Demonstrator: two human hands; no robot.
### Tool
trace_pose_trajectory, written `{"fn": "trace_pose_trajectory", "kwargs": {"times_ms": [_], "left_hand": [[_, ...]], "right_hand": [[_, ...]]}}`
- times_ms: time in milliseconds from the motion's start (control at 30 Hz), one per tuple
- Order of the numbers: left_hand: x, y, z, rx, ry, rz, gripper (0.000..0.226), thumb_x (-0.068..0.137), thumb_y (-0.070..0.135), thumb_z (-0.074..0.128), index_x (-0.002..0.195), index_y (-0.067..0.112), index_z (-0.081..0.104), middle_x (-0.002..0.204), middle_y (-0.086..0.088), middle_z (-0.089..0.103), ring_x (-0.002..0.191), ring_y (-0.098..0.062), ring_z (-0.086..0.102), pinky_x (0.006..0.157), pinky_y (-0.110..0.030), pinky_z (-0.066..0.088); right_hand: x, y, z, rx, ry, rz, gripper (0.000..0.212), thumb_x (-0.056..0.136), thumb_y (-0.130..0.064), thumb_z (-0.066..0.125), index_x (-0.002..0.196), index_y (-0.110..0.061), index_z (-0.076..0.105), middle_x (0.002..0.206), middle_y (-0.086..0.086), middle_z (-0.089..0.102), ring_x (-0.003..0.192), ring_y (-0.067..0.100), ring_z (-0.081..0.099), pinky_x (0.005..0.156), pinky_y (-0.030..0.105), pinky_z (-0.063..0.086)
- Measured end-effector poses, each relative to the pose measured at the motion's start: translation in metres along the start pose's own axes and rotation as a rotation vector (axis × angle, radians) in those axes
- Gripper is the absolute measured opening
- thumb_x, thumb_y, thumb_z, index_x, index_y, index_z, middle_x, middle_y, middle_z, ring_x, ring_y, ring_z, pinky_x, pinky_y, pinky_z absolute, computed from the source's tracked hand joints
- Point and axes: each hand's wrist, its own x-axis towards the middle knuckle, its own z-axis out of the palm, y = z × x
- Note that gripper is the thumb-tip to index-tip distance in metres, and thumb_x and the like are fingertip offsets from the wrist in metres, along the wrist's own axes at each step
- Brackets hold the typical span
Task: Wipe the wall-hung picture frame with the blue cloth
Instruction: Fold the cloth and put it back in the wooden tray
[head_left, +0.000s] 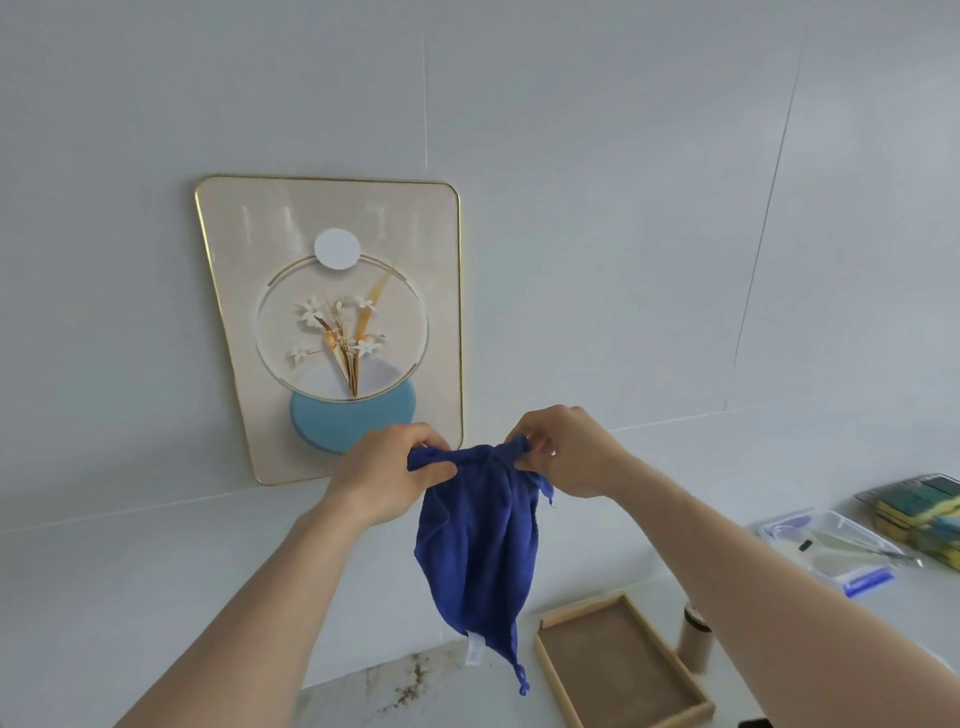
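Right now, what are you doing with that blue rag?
A person is holding up the blue cloth by its top edge, the left hand and right hand each pinching a corner so it hangs down over the counter. The picture frame on the wall sits just behind the hands. The cloth isn't touching it, so the wiping hasn't started yet.

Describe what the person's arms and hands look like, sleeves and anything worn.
Both forearms are bare as far as the view shows, with no sleeves visible. The left hand and right hand wear no gloves, and no rings, watch or bracelets are visible.
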Motion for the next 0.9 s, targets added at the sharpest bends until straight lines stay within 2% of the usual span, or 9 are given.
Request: {"fn": "trace_pose_trajectory", "kwargs": {"times_ms": [133, 267, 367, 500, 733, 833, 900], "left_hand": [[0.022, 0.021, 0.040, -0.010, -0.042, -0.002, 0.007, 0.088, 0.042, 0.073, 0.093, 0.039, 0.071, 0.092, 0.015, 0.074, 0.091, -0.015, 0.068, 0.084, -0.040, 0.057], [0.040, 0.039, 0.086, -0.077, -0.078, -0.029, 0.005, 0.085, 0.041, 0.075, 0.088, 0.041, 0.070, 0.092, 0.015, 0.075, 0.090, -0.012, 0.069, 0.084, -0.038, 0.057], [0.053, 0.049, 0.127, -0.101, -0.126, -0.065, 0.006, 0.085, 0.041, 0.073, 0.090, 0.041, 0.070, 0.093, 0.015, 0.075, 0.090, -0.012, 0.069, 0.083, -0.038, 0.056], [0.066, 0.055, 0.184, -0.112, -0.185, -0.133, 0.008, 0.088, 0.037, 0.072, 0.092, 0.041, 0.067, 0.095, 0.014, 0.074, 0.089, -0.013, 0.068, 0.080, -0.037, 0.056], [0.069, 0.042, 0.286, -0.091, -0.272, -0.275, 0.022, 0.091, 0.023, 0.065, 0.090, 0.040, 0.050, 0.096, 0.014, 0.072, 0.087, -0.014, 0.068, 0.078, -0.036, 0.056], [0.063, 0.030, 0.327, -0.077, -0.310, -0.339, 0.023, 0.091, 0.016, 0.063, 0.094, 0.036, 0.052, 0.105, 0.011, 0.072, 0.092, -0.020, 0.068, 0.083, -0.039, 0.057], [0.057, 0.023, 0.353, -0.069, -0.334, -0.379, 0.021, 0.093, 0.015, 0.064, 0.097, 0.034, 0.055, 0.109, 0.010, 0.072, 0.097, -0.020, 0.068, 0.088, -0.037, 0.056]], "right_hand": [[-0.002, 0.046, -0.010, 0.005, 0.005, 0.051, 0.013, 0.093, -0.019, 0.070, 0.101, -0.029, 0.076, 0.096, -0.002, 0.075, 0.096, 0.023, 0.068, 0.090, 0.048, 0.060], [-0.003, 0.094, -0.015, 0.021, 0.006, 0.109, 0.018, 0.092, -0.016, 0.070, 0.092, -0.034, 0.073, 0.084, -0.011, 0.069, 0.087, 0.020, 0.068, 0.086, 0.047, 0.062], [-0.003, 0.134, -0.013, 0.032, -0.019, 0.148, 0.018, 0.091, -0.016, 0.069, 0.093, -0.033, 0.075, 0.088, -0.009, 0.072, 0.085, 0.025, 0.073, 0.081, 0.047, 0.064], [-0.003, 0.187, 0.001, 0.036, -0.062, 0.189, 0.020, 0.091, -0.016, 0.067, 0.098, -0.033, 0.076, 0.096, -0.004, 0.077, 0.090, 0.022, 0.068, 0.081, 0.043, 0.062], [-0.008, 0.269, 0.060, 0.026, -0.151, 0.271, 0.027, 0.092, -0.013, 0.060, 0.106, -0.030, 0.076, 0.101, 0.000, 0.078, 0.095, 0.027, 0.069, 0.081, 0.044, 0.061], [-0.013, 0.297, 0.094, -0.021, -0.186, 0.297, 0.032, 0.093, -0.011, 0.055, 0.111, -0.029, 0.074, 0.106, 0.000, 0.076, 0.097, 0.029, 0.068, 0.077, 0.042, 0.058], [-0.019, 0.316, 0.119, -0.061, -0.198, 0.296, 0.033, 0.092, -0.006, 0.054, 0.113, -0.025, 0.071, 0.111, 0.001, 0.073, 0.099, 0.032, 0.067, 0.072, 0.039, 0.050]]}}
